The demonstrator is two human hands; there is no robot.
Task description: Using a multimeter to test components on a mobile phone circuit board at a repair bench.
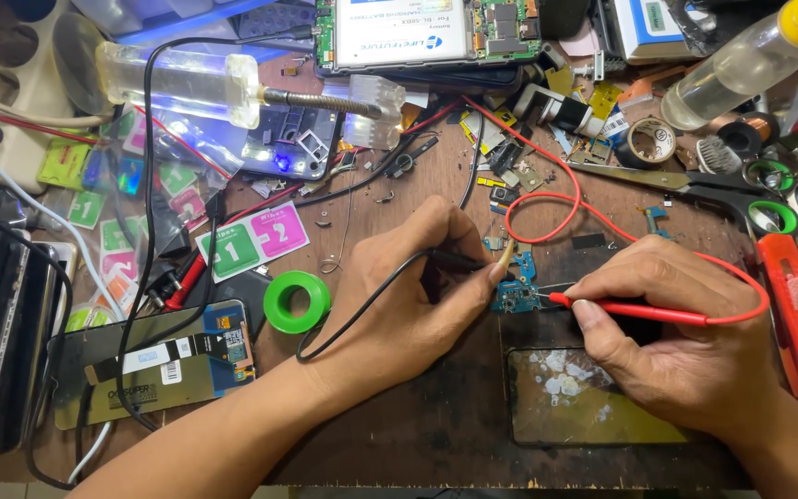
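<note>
1. A cluttered wooden tabletop [436, 185] fills the view from above, with two bare hands meeting near its middle.
2. The left hand [408, 291] has its fingers closed around a black test probe [459, 262], whose black lead [362, 310] loops back under the wrist.
3. The right hand [676, 328] pinches a red test probe [634, 310] between thumb and fingers; its red lead [547, 199] curls away across the tabletop.
4. Both probe tips touch a small blue circuit board [519, 291], which lies flat on the tabletop between the two hands.
5. A green roll of tape [296, 301] sits just left of the left hand.
6. Scissors with green handles [695, 189] lie beyond the right hand.
7. A cracked phone screen [584, 397] lies under the right palm.
</note>
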